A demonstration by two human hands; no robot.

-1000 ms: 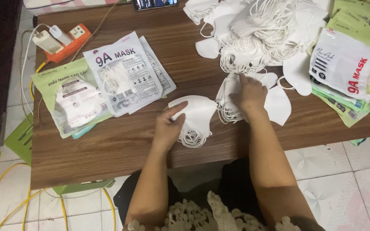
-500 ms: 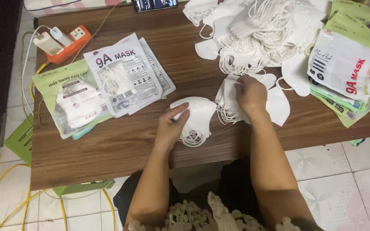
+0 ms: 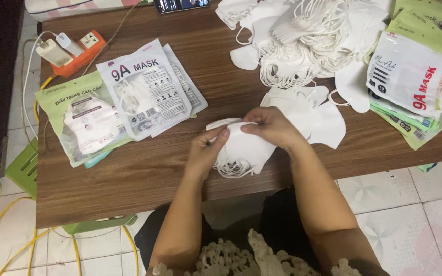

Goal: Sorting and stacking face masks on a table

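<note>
Right hand (image 3: pixel 272 128) shifted from loose masks (image 3: pixel 323 120) onto small stack (image 3: pixel 244 148) — both grips now pinching its top edge, left hand (image 3: pixel 208 151) steadying. Stack-squaring step; next, you need even alignment — bench (image 3: pixel 144 174) edge close.

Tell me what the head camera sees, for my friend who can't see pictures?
Two bare hands, left hand and right hand, hold a small stack of white folded face masks above a brown wooden table. A big heap of loose white masks lies behind, with flat printed mask packets on the left.
</note>
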